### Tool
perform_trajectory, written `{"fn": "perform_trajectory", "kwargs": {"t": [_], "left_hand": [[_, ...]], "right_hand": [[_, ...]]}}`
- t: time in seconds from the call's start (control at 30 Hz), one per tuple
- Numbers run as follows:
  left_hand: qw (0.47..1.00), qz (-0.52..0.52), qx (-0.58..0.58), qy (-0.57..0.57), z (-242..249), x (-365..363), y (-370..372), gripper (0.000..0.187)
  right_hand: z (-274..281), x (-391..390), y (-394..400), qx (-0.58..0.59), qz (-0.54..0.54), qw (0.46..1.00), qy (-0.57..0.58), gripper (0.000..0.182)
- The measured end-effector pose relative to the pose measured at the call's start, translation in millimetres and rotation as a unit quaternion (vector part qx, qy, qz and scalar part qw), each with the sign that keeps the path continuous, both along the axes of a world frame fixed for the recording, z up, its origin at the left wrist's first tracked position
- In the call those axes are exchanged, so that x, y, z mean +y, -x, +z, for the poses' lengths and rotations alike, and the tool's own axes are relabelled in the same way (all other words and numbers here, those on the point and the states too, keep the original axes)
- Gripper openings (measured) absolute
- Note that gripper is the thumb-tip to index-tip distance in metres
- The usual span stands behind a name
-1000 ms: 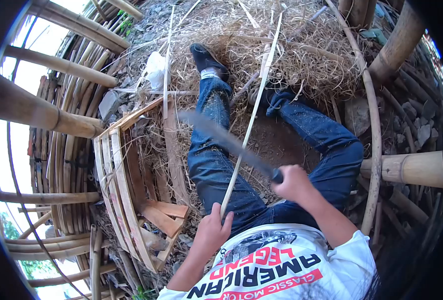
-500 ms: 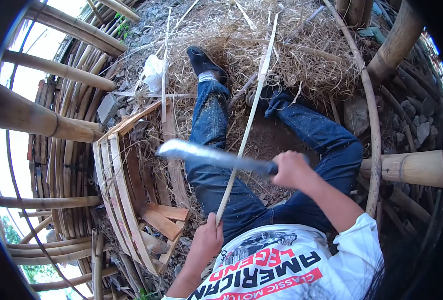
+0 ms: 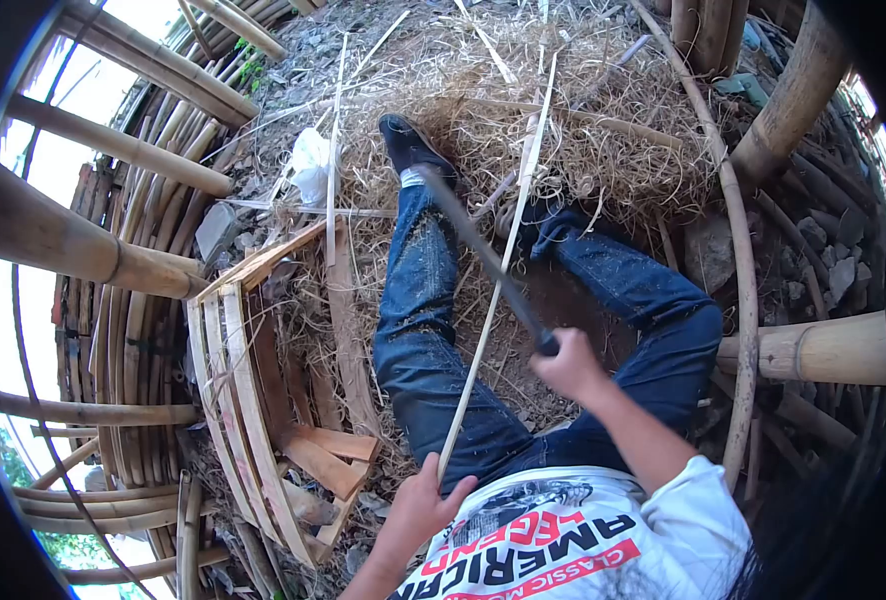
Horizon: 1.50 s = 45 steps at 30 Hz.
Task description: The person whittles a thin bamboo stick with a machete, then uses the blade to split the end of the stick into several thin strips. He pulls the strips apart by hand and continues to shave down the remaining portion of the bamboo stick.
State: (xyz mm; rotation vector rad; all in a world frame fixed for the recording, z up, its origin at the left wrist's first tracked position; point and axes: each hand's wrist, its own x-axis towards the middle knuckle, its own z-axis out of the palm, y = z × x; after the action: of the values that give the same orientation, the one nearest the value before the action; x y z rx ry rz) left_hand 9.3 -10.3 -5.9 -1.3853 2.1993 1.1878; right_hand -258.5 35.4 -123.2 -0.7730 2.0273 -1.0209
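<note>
A long, pale bamboo strip (image 3: 485, 335) runs from my lap up between my legs to the shavings. Its near end lies in my left hand (image 3: 423, 510), with the thumb and fingers around it. My right hand (image 3: 569, 366) is closed on the dark handle of a machete (image 3: 483, 250). The blade points up and to the left, crosses the strip, and its tip is near my left shoe (image 3: 413, 146). Whether the blade touches the strip, I cannot tell.
Curly shavings (image 3: 603, 150) cover the ground beyond my feet. A wooden crate (image 3: 248, 400) stands on the left, a white plastic bag (image 3: 310, 168) beyond it. Thick bamboo poles (image 3: 113, 150) extend in from the left; another pole (image 3: 818, 350) is at the right.
The machete has swung from nearly level to a steep slant, its tip moving up and right. My right hand is slightly lower, and my left thumb has spread away from the fingers.
</note>
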Motion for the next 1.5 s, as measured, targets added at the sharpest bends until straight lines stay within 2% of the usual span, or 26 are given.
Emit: {"fn": "perform_trajectory", "kwargs": {"t": [0.03, 0.1, 0.17, 0.2, 0.27, 0.33, 0.4, 0.43, 0.5, 0.57, 0.63, 0.7, 0.77, 0.83, 0.87, 0.9, 1.0, 1.1, 1.17, 1.23, 1.3, 1.37, 1.43, 1.5], "left_hand": [[1.000, -0.027, -0.013, 0.000, 1.7, 1.0, 2.4, 0.039], [1.000, -0.008, -0.012, 0.000, -3.6, 0.9, -0.8, 0.039], [0.999, 0.043, 0.006, 0.002, -5.1, -0.6, -7.2, 0.035], [0.998, 0.058, 0.013, -0.004, -4.5, -0.9, -10.7, 0.027], [0.998, 0.046, 0.039, -0.002, -5.1, -1.9, -17.0, 0.024], [0.997, 0.028, 0.071, 0.008, -9.5, -1.0, -21.8, 0.017], [0.997, 0.047, 0.060, -0.030, -12.7, 1.8, -31.6, 0.017], [0.995, 0.070, 0.042, -0.064, -14.2, 2.7, -35.2, 0.017], [0.995, 0.064, 0.051, -0.059, -13.6, 5.7, -34.2, 0.017], [0.996, 0.043, 0.055, -0.052, -14.6, 8.8, -32.3, 0.017], [0.994, 0.034, 0.092, -0.036, -25.4, 10.4, -31.4, 0.018], [0.994, 0.042, 0.086, -0.053, -21.6, 9.9, -26.9, 0.018], [0.992, 0.049, 0.099, -0.058, -32.1, 9.5, -31.7, 0.021], [0.990, 0.056, 0.110, -0.073, -31.6, 5.7, -29.5, 0.024], [0.991, 0.064, 0.097, -0.073, -30.9, 4.1, -29.4, 0.026], [0.991, 0.063, 0.094, -0.072, -30.1, 2.8, -31.4, 0.026], [0.995, 0.057, 0.062, -0.045, -28.9, -1.5, -40.7, 0.024], [0.995, 0.069, 0.068, -0.037, -19.8, 1.3, -40.5, 0.022], [0.996, 0.045, 0.075, -0.015, -19.5, -0.3, -41.5, 0.022], [0.998, 0.010, 0.055, 0.013, -14.1, -0.2, -38.8, 0.022], [0.998, -0.001, 0.061, 0.030, -14.3, 0.7, -39.8, 0.022], [0.997, -0.016, 0.060, 0.047, -12.8, 1.7, -44.6, 0.022], [0.998, -0.020, 0.052, 0.042, -9.9, 2.5, -50.1, 0.022], [0.997, -0.026, 0.052, 0.053, 0.0, 3.7, -43.0, 0.022]], "right_hand": [[4.0, 0.1, -20.1, -0.025, 0.002, 1.000, 0.009, 0.023], [5.8, 0.9, -42.5, 0.022, 0.066, 0.998, 0.010, 0.024], [12.2, -2.1, -44.0, 0.083, 0.106, 0.991, -0.006, 0.024], [9.8, -3.9, -37.8, 0.081, 0.100, 0.992, -0.008, 0.024], [2.9, -9.3, -10.8, 0.212, 0.199, 0.956, -0.032, 0.024], [5.3, -18.5, 20.7, 0.289, 0.253, 0.921, -0.066, 0.025], [-10.6, -26.1, 54.8, 0.336, 0.205, 0.916, -0.082, 0.026], [-7.7, -29.4, 69.6, 0.338, 0.132, 0.926, -0.105, 0.026], [-9.2, -37.4, 105.3, 0.256, 0.030, 0.953, -0.160, 0.029], [-19.5, -36.4, 120.2, 0.213, -0.021, 0.965, -0.150, 0.029], [-17.2, -41.3, 102.7, 0.243, -0.038, 0.960, -0.131, 0.030], [-9.8, -41.2, 74.6, 0.142, -0.049, 0.982, -0.111, 0.032], [-11.6, -30.5, 30.4, 0.166, -0.008, 0.984, -0.067, 0.027], [1.9, -21.3, -9.5, 0.112, 0.069, 0.991, -0.027, 0.026], [7.5, -16.9, -26.2, 0.121, 0.103, 0.987, -0.013, 0.024], [10.9, -17.9, -28.8, 0.118, 0.101, 0.988, -0.012, 0.024], [25.5, -28.6, -15.5, 0.243, 0.305, 0.920, -0.028, 0.023], [36.2, -48.5, 21.7, 0.207, 0.431, 0.875, -0.074, 0.021], [42.5, -53.6, 35.1, 0.231, 0.451, 0.859, -0.071, 0.020], [51.5, -55.6, 48.1, 0.315, 0.468, 0.823, -0.073, 0.022], [50.1, -57.0, 60.6, 0.332, 0.477, 0.808, -0.098, 0.021], [39.1, -51.2, 79.5, 0.313, 0.362, 0.872, -0.106, 0.020], [7.8, -45.0, 111.4, 0.280, 0.222, 0.932, -0.060, 0.019], [-3.3, -42.4, 132.9, 0.229, 0.098, 0.964, -0.091, 0.020]]}}
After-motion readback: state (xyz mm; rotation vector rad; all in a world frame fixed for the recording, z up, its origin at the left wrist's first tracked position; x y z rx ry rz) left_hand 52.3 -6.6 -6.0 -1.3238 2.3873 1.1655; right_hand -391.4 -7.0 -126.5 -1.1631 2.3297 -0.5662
